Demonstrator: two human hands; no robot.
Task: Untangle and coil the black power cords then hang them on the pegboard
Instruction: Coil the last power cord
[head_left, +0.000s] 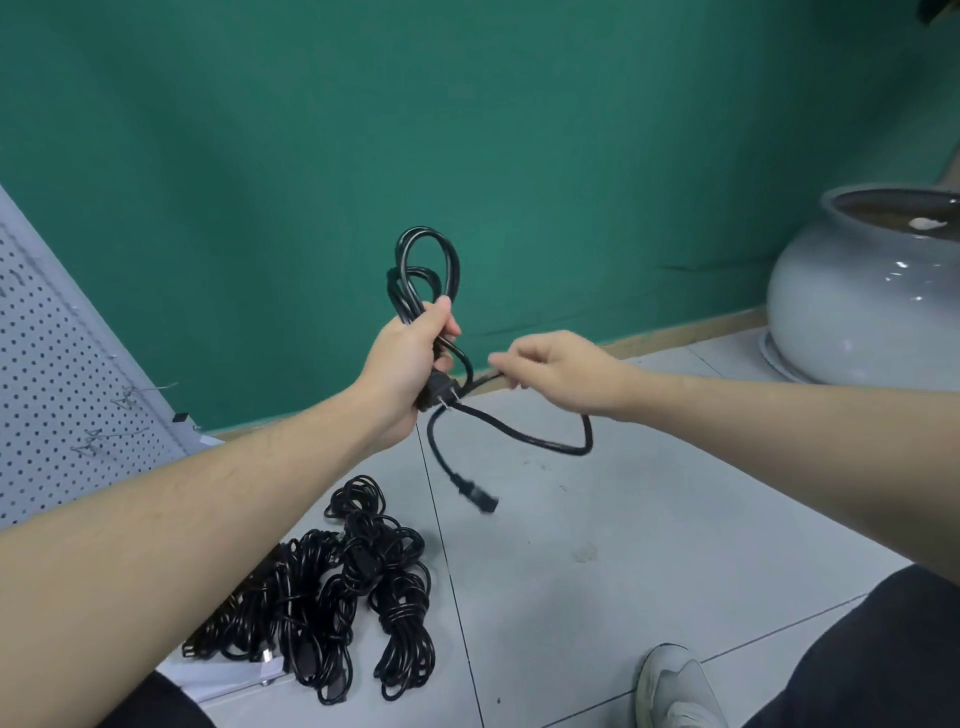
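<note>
The left hand (410, 358) grips a looped black power cord (423, 275) with its plug; the right hand (550, 371) pinches the cord's loose tail just right of it. Below, near left, more tangled cords (337, 597) lie on the floor (597, 519) beside the pegboard (57, 374).
</note>
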